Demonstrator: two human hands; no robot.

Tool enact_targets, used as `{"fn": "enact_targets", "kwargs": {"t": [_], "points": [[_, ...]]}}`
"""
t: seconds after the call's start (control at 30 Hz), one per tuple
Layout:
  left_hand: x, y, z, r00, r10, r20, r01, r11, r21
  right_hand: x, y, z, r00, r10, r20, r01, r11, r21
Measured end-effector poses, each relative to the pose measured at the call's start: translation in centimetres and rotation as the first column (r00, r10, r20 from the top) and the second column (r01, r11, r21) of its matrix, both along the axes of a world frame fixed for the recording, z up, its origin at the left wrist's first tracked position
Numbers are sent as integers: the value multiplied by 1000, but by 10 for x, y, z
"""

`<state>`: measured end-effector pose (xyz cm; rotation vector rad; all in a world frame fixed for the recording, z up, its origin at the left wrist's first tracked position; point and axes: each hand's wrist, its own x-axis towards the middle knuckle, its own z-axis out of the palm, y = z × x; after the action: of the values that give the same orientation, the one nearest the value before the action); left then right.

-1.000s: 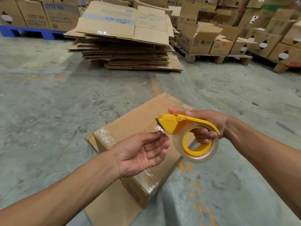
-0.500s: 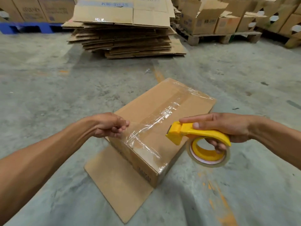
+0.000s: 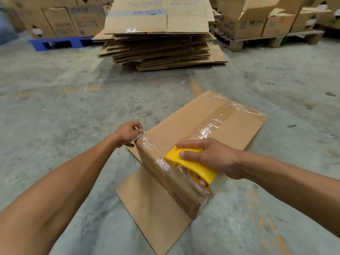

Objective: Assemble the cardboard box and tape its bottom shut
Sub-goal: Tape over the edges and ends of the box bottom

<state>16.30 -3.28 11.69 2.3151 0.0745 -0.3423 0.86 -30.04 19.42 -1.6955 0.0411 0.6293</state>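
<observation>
Head view: box (image 3: 207,133) stood assembled on floor (image 3: 55,107), bottom up, long seam already taped. Right hand (image 3: 211,158) clamped on dispenser (image 3: 191,165), pressed at near edge. Left hand (image 3: 128,133) pinched tape end at left corner. Judged left: near edge strip, cut.

A stack of flattened cartons (image 3: 158,39) behind, blue pallet (image 3: 58,43) left, wooden pallet (image 3: 266,40) bearing seemingly open boxes (image 3: 244,21) right
</observation>
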Motion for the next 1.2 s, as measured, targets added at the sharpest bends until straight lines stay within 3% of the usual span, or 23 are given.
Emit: {"fn": "enact_targets", "kwargs": {"t": [0.17, 0.67, 1.03, 1.1, 1.2], "points": [[0, 7, -12, 999, 28, -40, -33, 990, -138, -1, 1, -2, 1000, 11, 14, -11, 999, -45], [2, 16, -25, 999, 50, 5, -49, 991, -124, 1, 14, -5, 999, 44, 24, -43, 998, -38], [-5, 28, -36, 960, 139, -244, -194, 956, -219, 3, 13, -10, 999, 53, 3, -52, 995, -79], [-8, 37, -44, 975, 194, -111, -212, 961, -178, 3, 12, -10, 999, 51, -5, -51, 996, -77], [-15, 42, -53, 920, 370, 131, -289, 865, -411, 3, 10, -11, 999, 45, -1, -45, 996, -82]]}}
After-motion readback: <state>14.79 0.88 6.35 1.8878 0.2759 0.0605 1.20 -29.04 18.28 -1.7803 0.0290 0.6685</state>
